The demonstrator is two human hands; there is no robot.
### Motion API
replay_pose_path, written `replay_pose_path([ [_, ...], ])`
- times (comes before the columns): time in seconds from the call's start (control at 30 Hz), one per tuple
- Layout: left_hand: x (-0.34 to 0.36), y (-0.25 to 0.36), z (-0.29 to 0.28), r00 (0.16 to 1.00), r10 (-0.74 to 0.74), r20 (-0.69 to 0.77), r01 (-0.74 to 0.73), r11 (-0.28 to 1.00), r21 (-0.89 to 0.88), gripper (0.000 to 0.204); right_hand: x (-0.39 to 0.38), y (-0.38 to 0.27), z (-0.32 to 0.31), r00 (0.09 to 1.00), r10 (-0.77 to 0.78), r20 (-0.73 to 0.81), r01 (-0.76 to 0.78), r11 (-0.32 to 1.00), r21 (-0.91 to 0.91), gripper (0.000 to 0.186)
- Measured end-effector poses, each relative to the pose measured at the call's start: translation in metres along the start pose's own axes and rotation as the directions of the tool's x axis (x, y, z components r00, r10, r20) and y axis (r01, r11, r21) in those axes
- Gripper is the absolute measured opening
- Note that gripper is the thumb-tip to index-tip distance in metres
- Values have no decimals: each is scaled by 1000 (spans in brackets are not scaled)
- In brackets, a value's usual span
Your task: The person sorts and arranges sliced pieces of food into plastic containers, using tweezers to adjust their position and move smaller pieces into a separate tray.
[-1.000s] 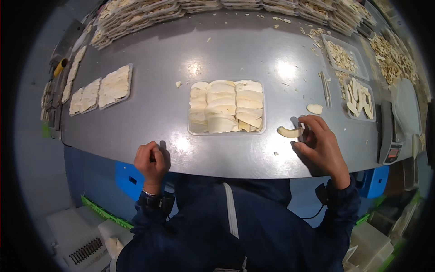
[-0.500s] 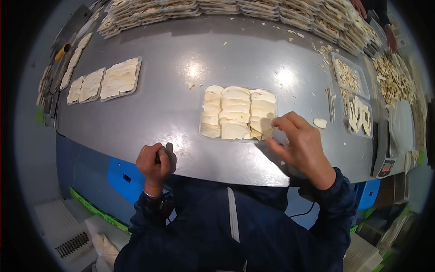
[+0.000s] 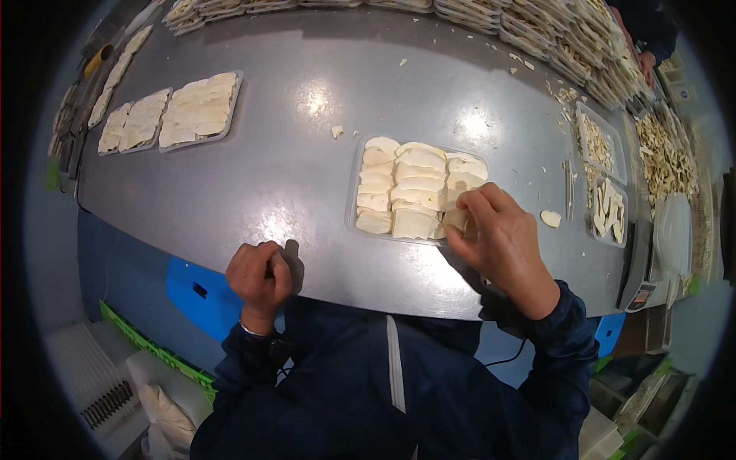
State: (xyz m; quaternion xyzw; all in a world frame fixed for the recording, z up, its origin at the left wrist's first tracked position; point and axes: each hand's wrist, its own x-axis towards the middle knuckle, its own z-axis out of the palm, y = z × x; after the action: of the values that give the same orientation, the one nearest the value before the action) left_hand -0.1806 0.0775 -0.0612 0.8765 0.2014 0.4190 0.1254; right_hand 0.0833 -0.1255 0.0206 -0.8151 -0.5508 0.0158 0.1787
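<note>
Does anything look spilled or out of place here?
Yes: a flat off-white slice lies loose on the grey metal table, outside the central clear plastic tray of overlapping slices, and pale crumbs litter the far right, like spillage.

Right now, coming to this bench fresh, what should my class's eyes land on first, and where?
Probably the clear tray of pale slices in three columns, near the middle of the metal table, with the right hand over its near right corner. Next, the stacked filled trays along the far side, and the curled left hand by the near edge, left of centre.
</note>
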Motion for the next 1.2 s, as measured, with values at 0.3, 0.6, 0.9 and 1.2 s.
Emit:
replay_pose_path([
  [0.3, 1, -2, -2, 1000, 19, 9, -19, 1000, 9, 12, 0, -3, -6, 1000, 3, -21, -3, 1000, -16, 24],
  [0.6, -1, -1, -2, 1000, 14, 2, -14, 1000, 3, 13, -13, 9, -26, 996, 32, -83, -42, 992, -120, 22],
  [0.9, 25, 28, -7, 994, -23, 110, 31, 997, -71, 19, -46, 13, -37, 980, 110, 164, -119, 992, 43, 25],
  [1.2, 50, 76, 33, 810, 386, 441, -323, 922, -214, 34, -83, 70, -62, 872, 484, -73, -487, 873, -29, 38],
])
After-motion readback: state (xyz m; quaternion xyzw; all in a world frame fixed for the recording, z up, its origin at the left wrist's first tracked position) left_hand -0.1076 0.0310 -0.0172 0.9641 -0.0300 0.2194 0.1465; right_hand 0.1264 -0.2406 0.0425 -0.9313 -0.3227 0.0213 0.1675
